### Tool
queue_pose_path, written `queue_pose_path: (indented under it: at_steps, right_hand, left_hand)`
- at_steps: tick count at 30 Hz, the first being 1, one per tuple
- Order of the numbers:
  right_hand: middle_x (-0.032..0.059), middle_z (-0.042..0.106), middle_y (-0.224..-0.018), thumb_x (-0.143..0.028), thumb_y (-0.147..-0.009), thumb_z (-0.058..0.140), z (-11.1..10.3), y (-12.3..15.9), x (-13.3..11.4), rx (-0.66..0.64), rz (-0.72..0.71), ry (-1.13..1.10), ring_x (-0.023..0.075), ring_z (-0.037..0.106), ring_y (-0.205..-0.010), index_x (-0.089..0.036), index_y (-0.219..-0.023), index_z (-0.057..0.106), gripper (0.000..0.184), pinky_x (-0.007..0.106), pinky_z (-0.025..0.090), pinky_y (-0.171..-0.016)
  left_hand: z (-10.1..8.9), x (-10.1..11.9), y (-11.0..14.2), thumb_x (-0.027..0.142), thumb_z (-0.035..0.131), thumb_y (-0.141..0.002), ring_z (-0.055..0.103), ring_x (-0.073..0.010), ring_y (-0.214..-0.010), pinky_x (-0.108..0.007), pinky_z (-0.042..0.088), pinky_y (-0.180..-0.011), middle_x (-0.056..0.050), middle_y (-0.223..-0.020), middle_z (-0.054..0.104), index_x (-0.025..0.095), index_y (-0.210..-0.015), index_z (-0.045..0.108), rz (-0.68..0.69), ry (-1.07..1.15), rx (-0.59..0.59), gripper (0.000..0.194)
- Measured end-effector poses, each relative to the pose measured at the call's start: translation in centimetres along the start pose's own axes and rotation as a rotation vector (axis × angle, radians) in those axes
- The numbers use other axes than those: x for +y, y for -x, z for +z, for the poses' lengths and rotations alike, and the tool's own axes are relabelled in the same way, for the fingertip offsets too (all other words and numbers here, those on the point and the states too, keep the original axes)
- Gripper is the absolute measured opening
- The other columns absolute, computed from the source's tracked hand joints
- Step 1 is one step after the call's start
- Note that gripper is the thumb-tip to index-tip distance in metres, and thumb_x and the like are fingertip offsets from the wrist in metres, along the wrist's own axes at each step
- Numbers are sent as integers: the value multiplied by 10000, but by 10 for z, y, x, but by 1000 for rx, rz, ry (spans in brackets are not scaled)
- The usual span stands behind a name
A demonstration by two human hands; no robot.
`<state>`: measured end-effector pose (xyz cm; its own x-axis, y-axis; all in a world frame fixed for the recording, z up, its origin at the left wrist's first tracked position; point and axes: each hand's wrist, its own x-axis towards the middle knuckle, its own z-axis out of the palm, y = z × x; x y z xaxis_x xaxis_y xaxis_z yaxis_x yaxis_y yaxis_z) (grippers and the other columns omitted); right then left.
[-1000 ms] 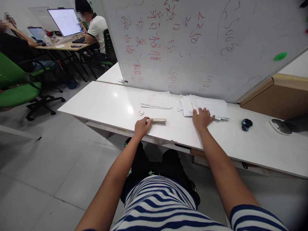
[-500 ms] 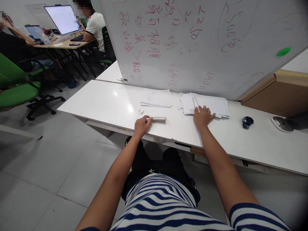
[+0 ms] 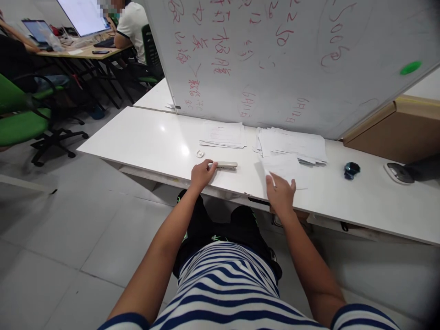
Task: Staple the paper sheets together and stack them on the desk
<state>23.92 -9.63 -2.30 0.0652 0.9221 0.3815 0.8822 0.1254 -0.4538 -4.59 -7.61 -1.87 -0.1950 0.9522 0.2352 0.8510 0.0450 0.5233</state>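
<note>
Brown cardboard first, going by the head view: spotted a big box (image 3: 381,137) at the back right of the white table (image 3: 134,133), couldn't see inside. Had white paper (image 3: 283,166) pinched between thumb and fingers of the right hand (image 3: 280,192), half closed, just in front of a messy paper stack (image 3: 292,143). Had the left hand (image 3: 203,175) curled round one end of a beige stapler (image 3: 227,164), lying flat on the table. Noticed another paper pile (image 3: 223,134) behind the stapler, plus a small white item (image 3: 200,154) near the left hand. Couldn't make out the print on the papers, way too small. Could read bits of red handwriting (image 3: 248,101) on the whiteboard (image 3: 220,103) though: 6月11日, 6月12日, and a bigger 500.
</note>
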Motion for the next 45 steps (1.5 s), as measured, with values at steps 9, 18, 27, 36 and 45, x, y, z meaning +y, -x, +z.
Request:
queue_pose_path:
  at_steps: [9,18,27,36,45]
  right_hand:
    - [107,509,-1378,-492,-928,352,-3,47,-35,-165,-2,30,286,410,-1287,-208,-1224,590,474,557,220,-1053]
    - [81,494,-1396,-449,-937,343,-24,61,35,-92,83,131,302,369,-1327,-233,-1207,610,437,621,102,-1075]
    - [94,596,-1282,-377,-920,424,-24,102,-6,33,60,38,276,495,-1204,-219,-1113,658,342,515,248,-1039]
    - [145,659,-1125,-488,-690,709,-41,101,30,-140,764,-901,275,639,-965,-169,-1195,558,616,425,519,-817]
    - [72,702,-1073,-469,-722,702,-79,43,18,-185,406,-995,297,604,-1058,-196,-1073,700,445,445,483,-905]
  left_hand:
    - [-5,-2,1,474,440,-895,556,-156,-639,-248,361,-631,11,-612,559,210,-1033,648,-22,168,86,363]
    - [9,55,99,528,434,-888,481,-89,-545,-184,354,-494,15,-653,538,182,-992,604,-383,971,-57,400]
    - [27,58,117,485,656,-774,603,-252,-1069,-380,509,-869,-136,-1245,603,157,-1229,544,-658,1279,-761,572]
    - [4,56,106,504,644,-768,609,-282,-1078,-417,455,-969,-100,-1142,678,148,-1084,677,-255,897,-880,476]
    - [-43,85,42,419,618,-797,615,-257,-1041,-386,462,-944,-41,-1065,700,227,-1006,717,157,758,-626,300]
